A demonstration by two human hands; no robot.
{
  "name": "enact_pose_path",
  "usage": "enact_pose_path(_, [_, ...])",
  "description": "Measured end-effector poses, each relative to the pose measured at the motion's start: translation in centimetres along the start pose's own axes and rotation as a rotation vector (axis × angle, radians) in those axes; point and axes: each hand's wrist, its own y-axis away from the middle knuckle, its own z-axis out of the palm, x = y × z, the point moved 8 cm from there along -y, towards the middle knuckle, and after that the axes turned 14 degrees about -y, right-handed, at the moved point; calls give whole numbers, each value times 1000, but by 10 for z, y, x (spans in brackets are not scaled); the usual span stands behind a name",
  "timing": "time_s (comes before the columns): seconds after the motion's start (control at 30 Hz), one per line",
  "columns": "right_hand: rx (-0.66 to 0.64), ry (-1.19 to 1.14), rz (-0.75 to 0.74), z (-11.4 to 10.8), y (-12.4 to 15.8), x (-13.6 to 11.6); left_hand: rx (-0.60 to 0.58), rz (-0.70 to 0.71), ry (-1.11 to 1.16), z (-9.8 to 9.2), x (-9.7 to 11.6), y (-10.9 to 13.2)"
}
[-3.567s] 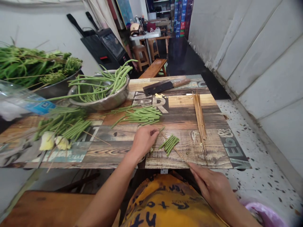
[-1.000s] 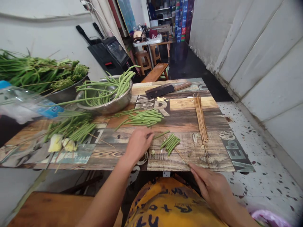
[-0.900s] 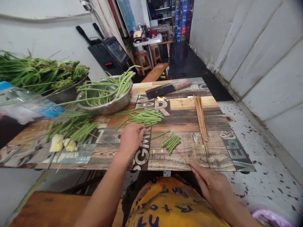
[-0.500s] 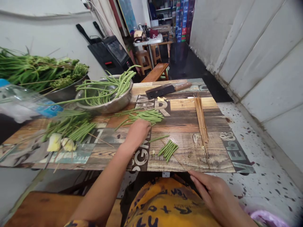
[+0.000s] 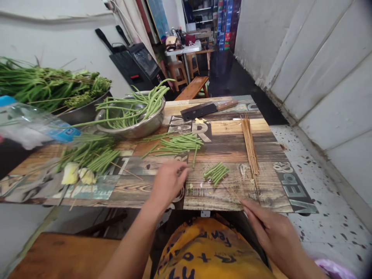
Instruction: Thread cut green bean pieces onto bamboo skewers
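My left hand (image 5: 169, 183) hovers over the near middle of the patterned table (image 5: 255, 195), its fingertips pinched at the near end of a short cut green bean piece (image 5: 194, 155). Just right of it lies a small row of bean pieces (image 5: 216, 172), threaded side by side on a thin bamboo skewer (image 5: 236, 193). My right hand (image 5: 274, 230) is at the table's near edge and pinches that skewer's near end. A loose pile of cut beans (image 5: 178, 142) lies beyond my left hand.
A bundle of bamboo skewers (image 5: 250, 145) lies to the right and a cleaver (image 5: 207, 109) at the far edge. A steel bowl (image 5: 136, 130) of long beans, a second bowl (image 5: 83, 112) of greens, a plastic bag (image 5: 29, 126) and more cut beans (image 5: 90, 155) fill the left.
My left hand reached out to the pile of cut beans and has drawn back toward me with one piece. The right hand has stayed at the skewer's end.
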Motion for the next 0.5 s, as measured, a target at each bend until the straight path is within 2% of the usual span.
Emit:
enact_pose_path(0.1, [61,32,15,-9,13,4,-89,105,42,18,40,-2])
enact_pose_path(0.17, [69,47,20,-11,19,5,-103,122,40,27,51,-7])
enact_pose_path(0.23, [31,30,13,-9,23,5,-90,108,66,30,49,-10])
enact_pose_path(0.4, [-107,-50,13,5,32,6,-70,41,168,31,31,-9])
enact_pose_path(0.5, [-143,-56,9,10,35,7,-67,29,194,31,29,-7])
